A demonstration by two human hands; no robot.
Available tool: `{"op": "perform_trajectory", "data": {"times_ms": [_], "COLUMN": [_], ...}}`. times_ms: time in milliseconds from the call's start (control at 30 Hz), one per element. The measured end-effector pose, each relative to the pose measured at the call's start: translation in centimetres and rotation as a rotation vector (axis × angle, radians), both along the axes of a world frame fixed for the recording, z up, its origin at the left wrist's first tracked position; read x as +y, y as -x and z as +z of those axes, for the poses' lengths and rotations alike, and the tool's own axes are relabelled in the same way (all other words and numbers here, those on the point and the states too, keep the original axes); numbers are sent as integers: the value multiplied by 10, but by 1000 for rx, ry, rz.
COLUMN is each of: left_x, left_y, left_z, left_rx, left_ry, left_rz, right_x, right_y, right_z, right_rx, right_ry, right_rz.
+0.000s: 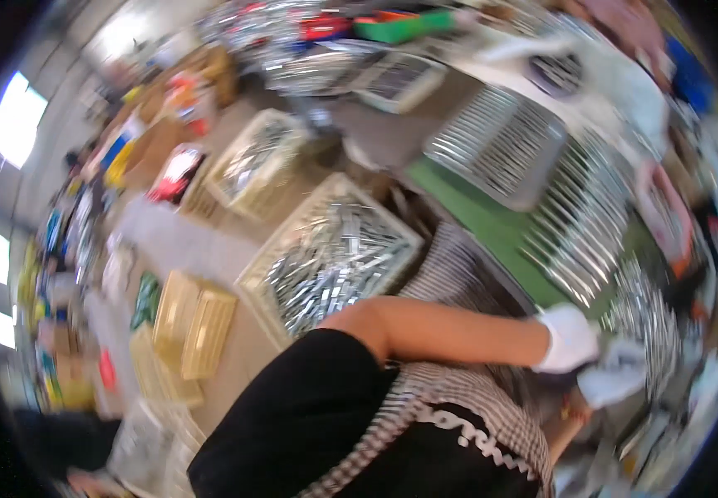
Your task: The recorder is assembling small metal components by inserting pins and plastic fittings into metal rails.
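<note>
The picture is tilted and blurred. My left arm, in a black sleeve, reaches across to the right, and my left hand [570,336] wears a white glove. My right hand [618,380], also in a white glove, is just below and right of it, almost touching it. Both hands are at a heap of shiny metal cutlery [645,319] on the edge of a green table [475,217]. The blur hides whether either hand holds a piece. A checked apron [458,398] covers my front.
Rows of metal cutlery [579,220] and a grey tray of cutlery [496,145] lie on the green table. Beige crates of metal pieces [334,253] [255,158] stand on the floor, with empty beige crates [193,324] to the left. Coloured clutter lines the far left.
</note>
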State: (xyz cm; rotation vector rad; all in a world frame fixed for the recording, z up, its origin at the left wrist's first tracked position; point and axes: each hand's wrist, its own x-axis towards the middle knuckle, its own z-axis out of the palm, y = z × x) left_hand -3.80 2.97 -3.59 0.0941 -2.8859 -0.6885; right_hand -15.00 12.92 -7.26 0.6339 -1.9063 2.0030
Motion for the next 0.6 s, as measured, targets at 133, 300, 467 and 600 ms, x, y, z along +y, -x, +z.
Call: {"op": "perform_trajectory", "data": {"times_ms": [133, 300, 467, 600], "left_x": [-10, -9, -22, -36], "left_y": [-5, 21, -20, -125], "left_z": [25, 30, 10, -15], "left_rx": [-190, -157, -18, 207], "left_ry": [99, 260, 196, 60], "left_rz": [60, -107, 19, 434], "right_x": [-18, -2, -7, 4], "right_y": [-18, 0, 1, 24], "right_z": [29, 27, 22, 13], "right_rx": [-661, -564, -751, -891], "right_ry": [384, 475, 690, 756], "right_rz": [302, 561, 618, 386]}}
